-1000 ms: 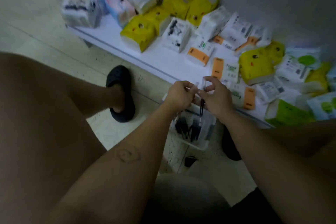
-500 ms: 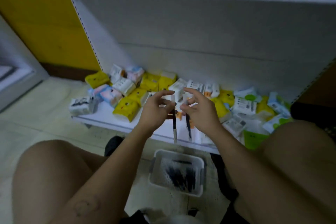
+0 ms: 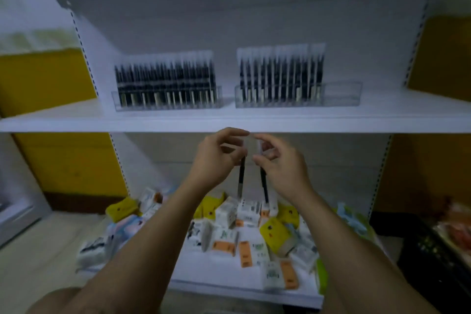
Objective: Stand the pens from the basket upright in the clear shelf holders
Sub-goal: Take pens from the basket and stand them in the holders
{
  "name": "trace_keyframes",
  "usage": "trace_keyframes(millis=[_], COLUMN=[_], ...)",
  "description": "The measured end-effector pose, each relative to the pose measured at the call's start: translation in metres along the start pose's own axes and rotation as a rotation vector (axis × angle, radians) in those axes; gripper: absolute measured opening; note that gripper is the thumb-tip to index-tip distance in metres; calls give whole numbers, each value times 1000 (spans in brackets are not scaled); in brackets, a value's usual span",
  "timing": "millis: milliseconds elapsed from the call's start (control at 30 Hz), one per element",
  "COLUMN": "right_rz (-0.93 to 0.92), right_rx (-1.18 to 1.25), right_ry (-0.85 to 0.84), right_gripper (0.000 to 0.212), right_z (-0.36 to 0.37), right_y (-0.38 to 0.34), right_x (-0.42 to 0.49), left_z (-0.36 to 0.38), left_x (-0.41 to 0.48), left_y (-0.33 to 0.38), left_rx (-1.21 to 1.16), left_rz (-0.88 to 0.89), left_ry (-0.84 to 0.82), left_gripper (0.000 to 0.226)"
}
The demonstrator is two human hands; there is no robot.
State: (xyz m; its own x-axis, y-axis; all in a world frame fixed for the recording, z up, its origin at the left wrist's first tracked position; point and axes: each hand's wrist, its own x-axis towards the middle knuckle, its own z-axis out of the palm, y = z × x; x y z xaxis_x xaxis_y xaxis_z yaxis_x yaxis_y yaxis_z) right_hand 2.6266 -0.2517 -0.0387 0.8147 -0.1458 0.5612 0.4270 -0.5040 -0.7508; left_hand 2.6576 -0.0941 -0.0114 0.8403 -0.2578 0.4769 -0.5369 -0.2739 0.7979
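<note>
My left hand (image 3: 216, 158) pinches the top of a dark pen (image 3: 240, 181) that hangs down from it. My right hand (image 3: 279, 163) grips a second dark pen (image 3: 263, 187) the same way. Both hands are close together just below the front edge of the white shelf (image 3: 178, 123). On that shelf stand two clear holders: the left holder (image 3: 167, 100) is packed with upright pens, and the right holder (image 3: 298, 97) has pens in its left part and a bare stretch at its right end. The basket is out of view.
The low shelf (image 3: 224, 280) below my arms carries many small yellow, white and orange packets. Yellow panels flank the shelf unit on both sides. A dark crate (image 3: 433, 257) sits at the lower right. My knee shows at the bottom left.
My view has swung up from the basket on the floor to the upper shelf. Both hands have risen with a pen each, from over the basket to just under the shelf edge.
</note>
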Motion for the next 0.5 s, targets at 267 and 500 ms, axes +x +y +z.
trace_keyframes(millis=[267, 500], right_rz=[-117, -194], right_rx=[-7, -47], right_ry=[119, 223], right_gripper=[37, 33], right_z=[-64, -115], right_y=[-46, -67], right_x=[27, 66], left_z=[11, 21], left_x=[33, 72], left_y=[87, 145], left_rx=[95, 69], left_rz=[190, 303], left_ry=[13, -19], left_gripper=[26, 27])
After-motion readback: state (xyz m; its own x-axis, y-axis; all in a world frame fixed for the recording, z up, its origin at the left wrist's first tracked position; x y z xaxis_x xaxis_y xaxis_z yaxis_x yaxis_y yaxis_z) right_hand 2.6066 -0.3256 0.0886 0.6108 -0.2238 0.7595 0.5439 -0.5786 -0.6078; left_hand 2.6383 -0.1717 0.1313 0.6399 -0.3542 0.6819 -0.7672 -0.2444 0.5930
